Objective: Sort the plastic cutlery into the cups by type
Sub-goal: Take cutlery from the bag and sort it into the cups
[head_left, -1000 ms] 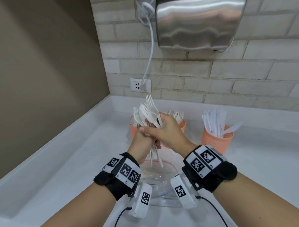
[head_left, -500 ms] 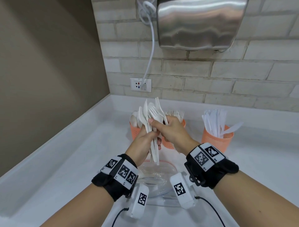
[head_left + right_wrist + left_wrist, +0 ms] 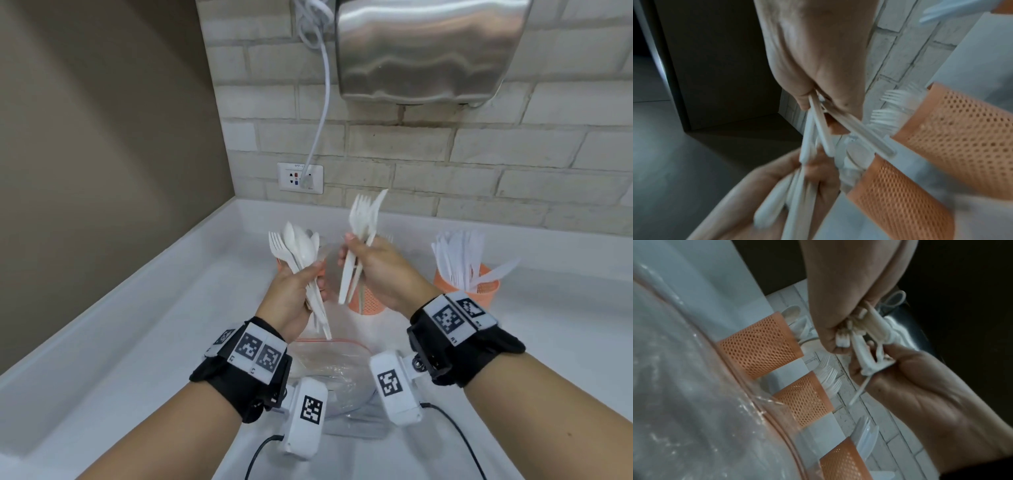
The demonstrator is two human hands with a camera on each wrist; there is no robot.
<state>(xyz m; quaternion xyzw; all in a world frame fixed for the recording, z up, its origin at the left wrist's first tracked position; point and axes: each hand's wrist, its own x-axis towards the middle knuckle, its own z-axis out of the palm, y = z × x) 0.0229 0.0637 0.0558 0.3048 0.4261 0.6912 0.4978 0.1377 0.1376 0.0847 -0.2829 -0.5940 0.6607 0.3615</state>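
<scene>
My left hand [image 3: 313, 277] grips a bunch of white plastic cutlery [image 3: 299, 248], mostly spoons with one fork at its left side, held upright over the left orange mesh cup [image 3: 758, 345]. My right hand [image 3: 352, 250] pinches a few white forks [image 3: 363, 219], tines up, above the middle cup [image 3: 368, 303], which holds forks [image 3: 890, 104]. The two bundles stand apart. The right cup [image 3: 479, 287] holds knives [image 3: 459, 253]. In the right wrist view the fork handles [image 3: 824, 129] fan out below my right hand's fingers [image 3: 803, 99].
A clear zip bag [image 3: 329, 363] with a red seal lies on the white counter [image 3: 154, 342] just under my wrists. A brick wall with a socket [image 3: 300, 178], a cable and a steel hand dryer [image 3: 428, 51] rises behind the cups. A brown wall closes the left side.
Both hands held one bundle together. My right hand has now pulled the forks out and moved right and up, while my left hand keeps the remaining bunch.
</scene>
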